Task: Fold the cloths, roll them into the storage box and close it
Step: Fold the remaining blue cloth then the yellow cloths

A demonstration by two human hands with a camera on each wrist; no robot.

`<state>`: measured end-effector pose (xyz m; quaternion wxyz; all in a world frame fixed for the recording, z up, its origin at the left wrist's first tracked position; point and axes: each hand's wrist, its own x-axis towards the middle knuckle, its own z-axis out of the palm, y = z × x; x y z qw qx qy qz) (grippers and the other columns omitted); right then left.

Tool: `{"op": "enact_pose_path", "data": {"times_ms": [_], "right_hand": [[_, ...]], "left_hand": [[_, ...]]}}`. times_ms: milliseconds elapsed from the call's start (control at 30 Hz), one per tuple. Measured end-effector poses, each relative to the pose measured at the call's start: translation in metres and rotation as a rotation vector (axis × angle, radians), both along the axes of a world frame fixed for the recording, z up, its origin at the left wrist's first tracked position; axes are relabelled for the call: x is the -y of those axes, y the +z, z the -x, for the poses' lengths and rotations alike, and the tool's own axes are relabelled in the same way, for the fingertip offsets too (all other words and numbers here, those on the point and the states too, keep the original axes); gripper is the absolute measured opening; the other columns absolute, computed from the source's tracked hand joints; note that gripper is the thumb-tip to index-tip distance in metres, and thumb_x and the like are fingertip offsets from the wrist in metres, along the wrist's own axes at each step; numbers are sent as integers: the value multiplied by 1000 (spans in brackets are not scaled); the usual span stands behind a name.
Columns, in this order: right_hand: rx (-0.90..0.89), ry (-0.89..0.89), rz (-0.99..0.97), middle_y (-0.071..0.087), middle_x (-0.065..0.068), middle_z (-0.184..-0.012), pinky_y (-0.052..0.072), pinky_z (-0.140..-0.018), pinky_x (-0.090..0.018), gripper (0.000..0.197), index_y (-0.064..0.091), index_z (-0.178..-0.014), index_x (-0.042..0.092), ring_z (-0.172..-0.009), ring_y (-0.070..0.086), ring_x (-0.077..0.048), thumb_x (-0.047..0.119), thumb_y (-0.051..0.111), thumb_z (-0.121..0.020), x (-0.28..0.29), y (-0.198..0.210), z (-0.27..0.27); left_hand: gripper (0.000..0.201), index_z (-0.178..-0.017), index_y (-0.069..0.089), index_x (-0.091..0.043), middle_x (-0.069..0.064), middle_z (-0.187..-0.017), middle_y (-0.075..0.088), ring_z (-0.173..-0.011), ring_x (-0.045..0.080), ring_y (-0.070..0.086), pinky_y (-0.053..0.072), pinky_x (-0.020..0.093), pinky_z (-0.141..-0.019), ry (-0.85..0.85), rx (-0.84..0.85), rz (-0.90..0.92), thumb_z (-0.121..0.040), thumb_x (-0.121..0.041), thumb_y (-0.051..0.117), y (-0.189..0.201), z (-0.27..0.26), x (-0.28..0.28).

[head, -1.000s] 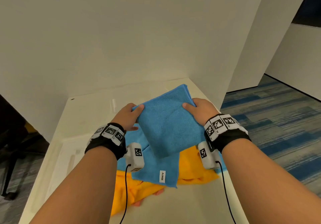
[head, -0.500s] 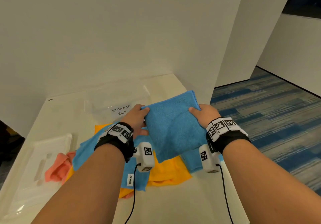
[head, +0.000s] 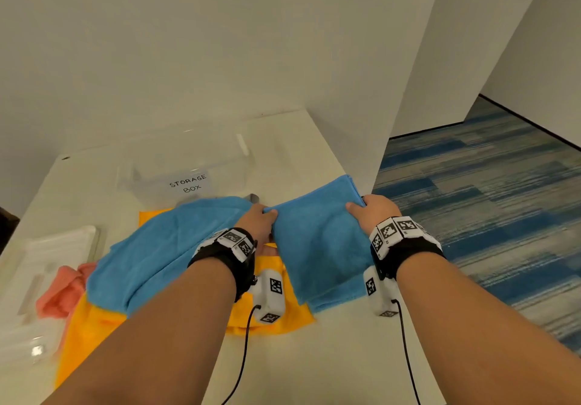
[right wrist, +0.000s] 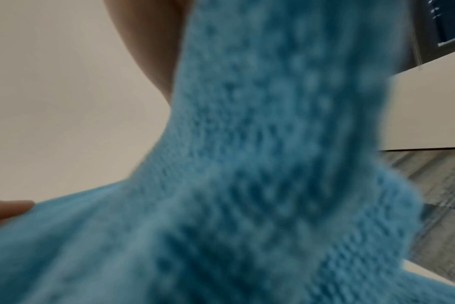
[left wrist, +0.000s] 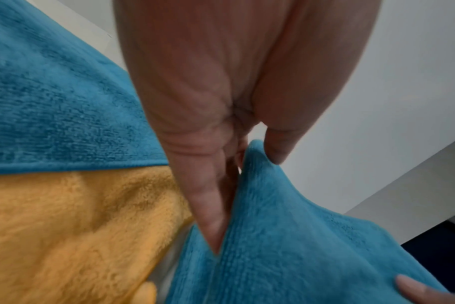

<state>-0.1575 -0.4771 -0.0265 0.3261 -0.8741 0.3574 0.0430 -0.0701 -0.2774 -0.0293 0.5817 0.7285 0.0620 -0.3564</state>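
A folded blue cloth is held between both hands at the right side of the white table. My left hand pinches its left edge, thumb on top; the left wrist view shows thumb and fingers clamped on the blue cloth. My right hand grips its right edge, and the blue cloth fills the right wrist view. A second blue cloth lies spread over an orange cloth. A pink cloth is bunched at the left. The clear storage box, labelled, stands open behind them.
The clear box lid lies flat at the table's left edge. White walls close in behind and to the right of the table. Blue striped carpet lies beyond the table's right edge.
Both hands have lowered the folded blue cloth toward the table's right side. The view has swung left, bringing the storage box, lid and pink cloth into sight.
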Motion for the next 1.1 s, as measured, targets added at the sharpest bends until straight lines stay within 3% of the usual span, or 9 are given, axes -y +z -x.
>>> {"op": "enact_pose_path", "data": {"times_ms": [167,300,567,667,767,833,900,967,1100], "right_hand": [[-121,5,0,47,-2,-65,30,-49,-27,38,51,-70,10,-57,45,-17,40,50,-93,11,-19,-3],[-318,13,-44,45,-2,-69,34,-53,-27,38,41,-70,13,-62,47,-18,41,53,-92,10,-34,-3],[-388,-1,38,53,-8,-87,37,-58,-27,22,53,-82,1,-77,49,-23,11,41,-98,13,-33,-3],[-352,-50,53,44,-6,-73,30,-49,-25,33,40,-64,10,-62,42,-18,12,41,-97,22,-32,3],[-392,-37,52,42,-4,-68,33,-50,-23,35,40,-63,10,-56,38,-14,9,38,-98,23,-39,11],[-397,-82,36,48,-5,-72,38,-52,-24,27,46,-68,8,-64,49,-18,10,43,-95,21,-50,13],[-320,-172,54,56,-13,-102,51,-74,-32,13,55,-94,5,-92,57,-28,16,51,-88,18,-54,15],[-265,-211,95,44,-16,-128,46,-95,-45,36,49,-120,9,-115,49,-35,20,56,-86,16,-57,16],[-278,-146,119,36,-14,-133,44,-98,-47,40,45,-127,14,-116,46,-35,18,54,-88,13,-56,15]], "left_hand": [[50,-135,37,-16,10,-127,56,-108,29,61,53,48,-82,-175,-57,-191,-93,-31,59,-22,-2,7],[30,-120,48,-18,6,-122,62,-111,26,61,50,49,-93,-357,-75,-332,-93,-24,60,-35,4,9],[37,-121,53,-12,5,-107,70,-89,18,70,56,33,-78,-462,71,-428,-88,-19,67,-43,5,21],[42,-123,49,-11,3,-94,68,-72,11,67,53,26,-64,-480,41,-412,-87,-17,69,-44,9,25],[44,-125,47,-9,7,-100,71,-80,16,70,54,27,-66,-540,-15,-447,-87,-13,68,-45,15,26],[42,-123,49,-8,10,-106,71,-91,19,71,54,26,-62,-578,0,-510,-87,-14,69,-44,18,26],[45,-120,48,-8,11,-109,70,-96,22,69,53,25,-58,-573,112,-599,-84,-21,72,-41,17,27],[57,-119,43,-7,9,-107,65,-96,25,66,50,29,-61,-567,281,-706,-79,-29,76,-41,14,27],[44,-107,43,-16,-1,-83,51,-75,19,55,44,27,-58,-610,431,-674,-79,-29,75,-36,15,29]]}}
